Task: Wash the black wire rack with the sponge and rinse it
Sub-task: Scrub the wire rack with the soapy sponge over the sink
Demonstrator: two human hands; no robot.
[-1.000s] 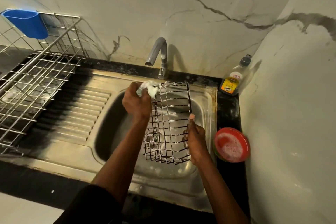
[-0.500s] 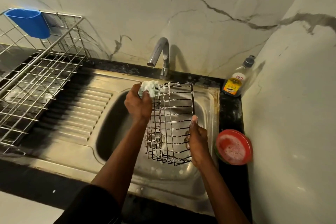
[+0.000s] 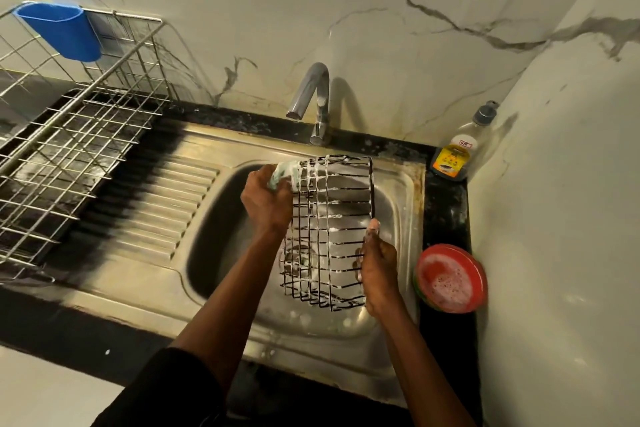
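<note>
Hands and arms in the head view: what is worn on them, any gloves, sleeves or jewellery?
The left hand and right hand wear no gloves, and no ring or watch shows. A dark sleeve ends near the left elbow; no sleeve shows on the right.

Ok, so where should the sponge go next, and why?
Probably slide the sponge down the black wire rack toward its lower wires. The left hand grips it at the top left corner, where wires are white with foam; the lower wires show less. The right hand holds the right edge over the sink, steadying it.
</note>
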